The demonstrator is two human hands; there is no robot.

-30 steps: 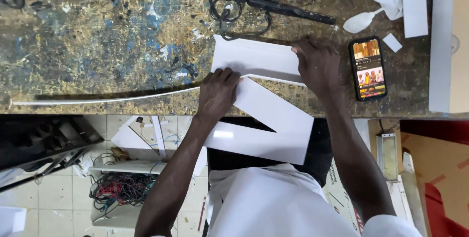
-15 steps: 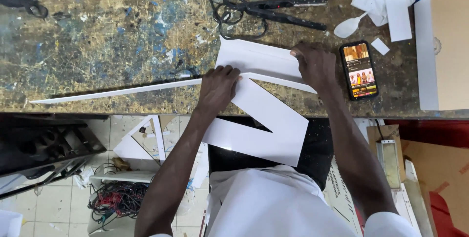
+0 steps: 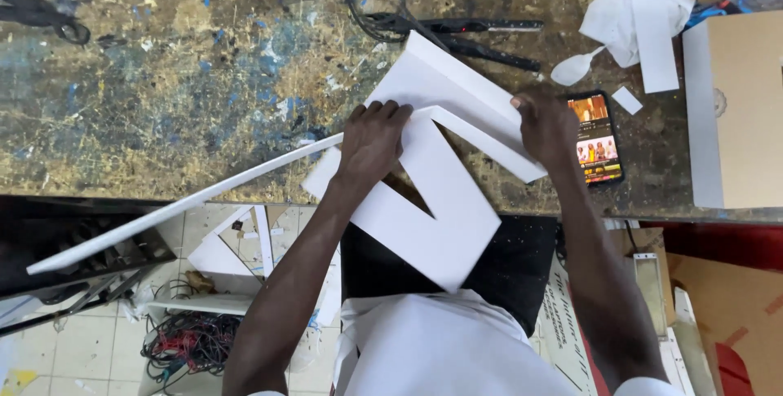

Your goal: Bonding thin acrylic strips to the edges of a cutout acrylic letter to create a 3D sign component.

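A large white angular cut-out shape (image 3: 444, 200), like a block letter, lies half on the paint-stained workbench (image 3: 163, 102) and half over its near edge. My left hand (image 3: 371, 139) presses flat on the shape's middle, where a long thin white strip (image 3: 179, 208) meets it and runs out to the left past the bench edge. My right hand (image 3: 546, 123) grips the shape's upper arm at its right edge. The shape's lower part hangs over my lap.
A smartphone (image 3: 595, 139) with a lit screen lies just right of my right hand. Black scissors and a cable (image 3: 457, 33) lie beyond the shape. White paper scraps (image 3: 636, 13) and a cardboard box (image 3: 738, 110) sit at the right. Offcuts and wires lie on the tiled floor (image 3: 204, 306).
The white shape has been turned and tilted, its upper arm now pointing up-left. The long strip has swung so its left end hangs lower off the bench. Both hands stayed on the shape.
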